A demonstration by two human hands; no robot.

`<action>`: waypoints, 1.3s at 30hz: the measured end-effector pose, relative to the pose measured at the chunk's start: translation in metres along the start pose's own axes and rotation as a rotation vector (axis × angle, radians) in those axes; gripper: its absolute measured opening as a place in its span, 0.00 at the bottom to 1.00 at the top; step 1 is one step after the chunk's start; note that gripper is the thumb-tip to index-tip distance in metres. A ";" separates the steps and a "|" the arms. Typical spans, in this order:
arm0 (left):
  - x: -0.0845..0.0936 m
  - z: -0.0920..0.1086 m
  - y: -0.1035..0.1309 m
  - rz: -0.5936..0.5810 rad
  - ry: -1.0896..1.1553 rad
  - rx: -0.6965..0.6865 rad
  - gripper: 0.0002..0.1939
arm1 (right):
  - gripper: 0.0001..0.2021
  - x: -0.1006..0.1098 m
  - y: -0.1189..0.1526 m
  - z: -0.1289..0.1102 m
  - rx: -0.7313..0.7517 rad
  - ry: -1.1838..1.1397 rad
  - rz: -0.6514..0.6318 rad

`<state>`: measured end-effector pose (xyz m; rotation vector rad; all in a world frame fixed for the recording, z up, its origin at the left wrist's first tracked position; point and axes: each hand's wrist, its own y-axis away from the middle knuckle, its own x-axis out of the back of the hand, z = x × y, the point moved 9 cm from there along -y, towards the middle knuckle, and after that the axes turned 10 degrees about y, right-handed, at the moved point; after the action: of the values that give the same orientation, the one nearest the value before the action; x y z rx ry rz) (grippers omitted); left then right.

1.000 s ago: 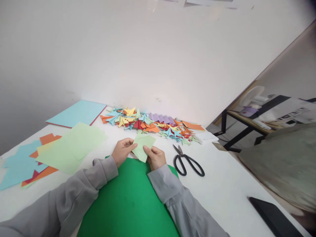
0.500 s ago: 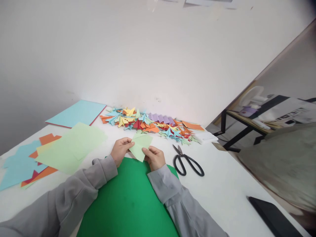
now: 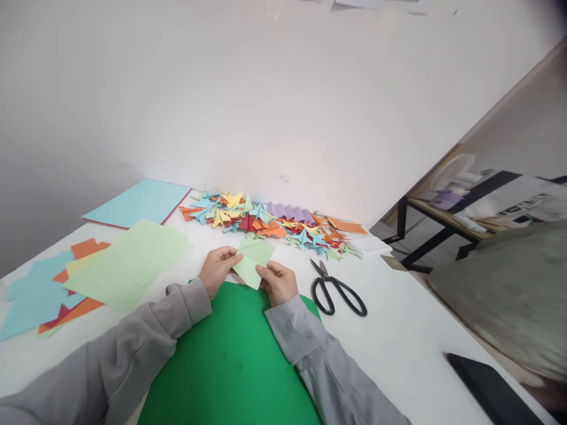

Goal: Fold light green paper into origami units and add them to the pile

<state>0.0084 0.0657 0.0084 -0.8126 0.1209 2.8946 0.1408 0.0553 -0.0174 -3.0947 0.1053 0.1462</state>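
A small light green sheet of paper (image 3: 253, 257), with a crease across it, is held up between both hands. My left hand (image 3: 217, 270) pinches its left edge between thumb and fingers. At the lower right edge, my right hand (image 3: 280, 283) grips the same sheet, thumb on top. Both hands are above the far end of a large green sheet (image 3: 234, 354) on the table. Behind the held paper lies a heap of folded paper planes (image 3: 261, 227) in several colours. Black-handled scissors (image 3: 330, 286) rest to the right of my right hand, blades slightly apart.
On the left lie a larger light green sheet (image 3: 128, 265) and blue paper scraps (image 3: 39, 283). A light blue sheet stack (image 3: 139, 203) sits against the wall. Orange paper (image 3: 348, 225) is at the back right, a black flat device (image 3: 491, 386) at the right edge.
Almost nothing differs. Both hands keep the same hold on the light green paper, and the view has shifted very slightly.
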 end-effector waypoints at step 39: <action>0.003 0.001 -0.001 0.022 0.057 -0.004 0.11 | 0.08 -0.010 0.002 -0.004 -0.065 -0.179 -0.045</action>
<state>0.0058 0.0674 0.0076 -0.8998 0.1310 2.8936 0.1312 0.0541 -0.0131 -3.1269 0.0260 0.4311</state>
